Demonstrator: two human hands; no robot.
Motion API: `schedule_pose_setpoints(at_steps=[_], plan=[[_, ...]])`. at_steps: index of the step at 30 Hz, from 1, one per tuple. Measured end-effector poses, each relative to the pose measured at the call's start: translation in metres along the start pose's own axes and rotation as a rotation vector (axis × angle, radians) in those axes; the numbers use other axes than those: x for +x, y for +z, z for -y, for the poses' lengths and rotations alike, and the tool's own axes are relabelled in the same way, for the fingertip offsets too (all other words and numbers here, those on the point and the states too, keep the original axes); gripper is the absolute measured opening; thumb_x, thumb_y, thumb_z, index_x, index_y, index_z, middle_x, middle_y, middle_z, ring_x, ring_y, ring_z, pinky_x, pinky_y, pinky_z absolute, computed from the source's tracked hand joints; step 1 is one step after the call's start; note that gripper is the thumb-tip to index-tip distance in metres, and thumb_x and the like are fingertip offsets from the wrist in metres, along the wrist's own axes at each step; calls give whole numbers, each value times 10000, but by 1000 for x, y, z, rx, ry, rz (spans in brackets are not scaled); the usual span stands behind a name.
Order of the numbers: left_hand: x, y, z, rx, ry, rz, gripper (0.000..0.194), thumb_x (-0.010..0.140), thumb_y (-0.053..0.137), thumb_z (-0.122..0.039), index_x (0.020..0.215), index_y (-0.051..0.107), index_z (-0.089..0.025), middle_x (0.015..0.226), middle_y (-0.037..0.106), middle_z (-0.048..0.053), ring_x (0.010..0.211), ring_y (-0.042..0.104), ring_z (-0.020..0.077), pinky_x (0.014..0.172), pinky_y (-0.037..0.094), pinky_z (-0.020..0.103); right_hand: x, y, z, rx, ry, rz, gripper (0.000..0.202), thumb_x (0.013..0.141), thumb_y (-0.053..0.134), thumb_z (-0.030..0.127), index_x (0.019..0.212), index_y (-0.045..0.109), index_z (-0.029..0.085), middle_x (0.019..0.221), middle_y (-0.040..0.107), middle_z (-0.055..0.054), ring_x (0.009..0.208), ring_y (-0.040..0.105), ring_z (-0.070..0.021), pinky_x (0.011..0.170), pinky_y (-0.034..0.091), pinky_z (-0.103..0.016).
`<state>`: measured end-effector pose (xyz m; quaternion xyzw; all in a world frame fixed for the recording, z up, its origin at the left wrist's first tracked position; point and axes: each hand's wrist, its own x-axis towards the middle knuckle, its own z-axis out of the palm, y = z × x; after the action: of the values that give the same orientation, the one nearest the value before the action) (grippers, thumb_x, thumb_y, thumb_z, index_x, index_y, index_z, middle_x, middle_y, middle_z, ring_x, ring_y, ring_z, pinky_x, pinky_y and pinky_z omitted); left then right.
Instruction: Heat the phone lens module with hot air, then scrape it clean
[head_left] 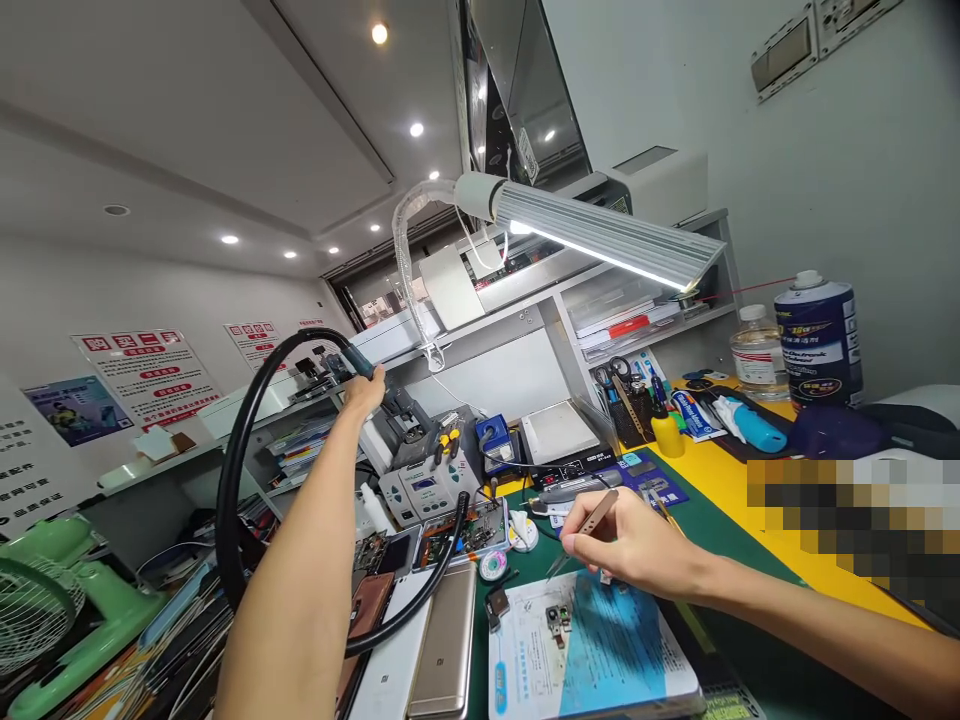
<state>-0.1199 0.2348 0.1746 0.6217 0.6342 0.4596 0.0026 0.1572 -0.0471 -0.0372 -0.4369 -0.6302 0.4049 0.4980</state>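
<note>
My left hand [365, 392], stretched out to the back left, is closed around the dark handle of a hot air gun [356, 352]. A thick black hose [229, 480] loops from the handle down behind my forearm. In front of me, my right hand [626, 540] grips a pair of tweezers [598, 512], their tips pointing down and left above a blue and white printed box [525, 690]. Small camera-like phone parts [557, 622] lie on the box's top. A small dark block [496, 606] sits at its upper left corner.
Two phones, one white [386, 660] and one gold [442, 650], lie left of the box. Behind them stands a grey rework station [425, 487]. A bright lamp [600, 225] hangs overhead. A spray can [819, 345] stands right; a green fan [82, 610] is far left.
</note>
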Motion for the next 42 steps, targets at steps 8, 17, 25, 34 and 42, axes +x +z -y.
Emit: schedule_pose_setpoints(at_steps=[8, 17, 25, 34, 42], plan=[[-8, 3, -1, 124, 53, 22, 400, 1001, 679, -372, 1343, 626, -172, 1350, 655, 120, 1148, 684, 267, 956, 604, 488, 2, 0, -5, 6, 11, -2, 155, 804, 729, 305, 724, 668, 187, 580, 606, 6, 520, 563, -149, 480, 454, -257], [-58, -3, -6, 234, 206, -64, 410, 998, 681, -375, 1349, 624, -172, 1374, 644, 125, 1179, 672, 278, 981, 591, 505, 3, -5, 5, 29, -4, -71, 171, 791, 769, 317, 765, 701, 162, 560, 653, -4, 460, 545, -135, 451, 430, -259], [-186, -5, 4, 214, 544, 150, 359, 1004, 674, -369, 1302, 650, -170, 1329, 670, 113, 1158, 681, 265, 981, 590, 498, 11, -14, 4, 162, 56, -129, 265, 829, 794, 392, 744, 696, 161, 529, 628, 2, 486, 577, -144, 448, 448, -260], [-292, -54, 58, 144, 672, 636, 239, 1027, 637, -376, 1169, 701, -195, 1218, 714, 92, 1029, 701, 208, 915, 614, 421, 16, -14, -2, 235, 220, -96, 225, 1034, 672, 354, 1090, 692, 137, 949, 715, -28, 710, 678, -129, 625, 590, -272], [-314, -38, 81, 87, 533, 796, 362, 1012, 660, -375, 1329, 642, -201, 1360, 657, 118, 1155, 679, 256, 982, 595, 483, 19, -22, 3, 249, 278, -162, 340, 1026, 677, 352, 1313, 661, 171, 1318, 681, -121, 1085, 706, -250, 913, 615, -451]])
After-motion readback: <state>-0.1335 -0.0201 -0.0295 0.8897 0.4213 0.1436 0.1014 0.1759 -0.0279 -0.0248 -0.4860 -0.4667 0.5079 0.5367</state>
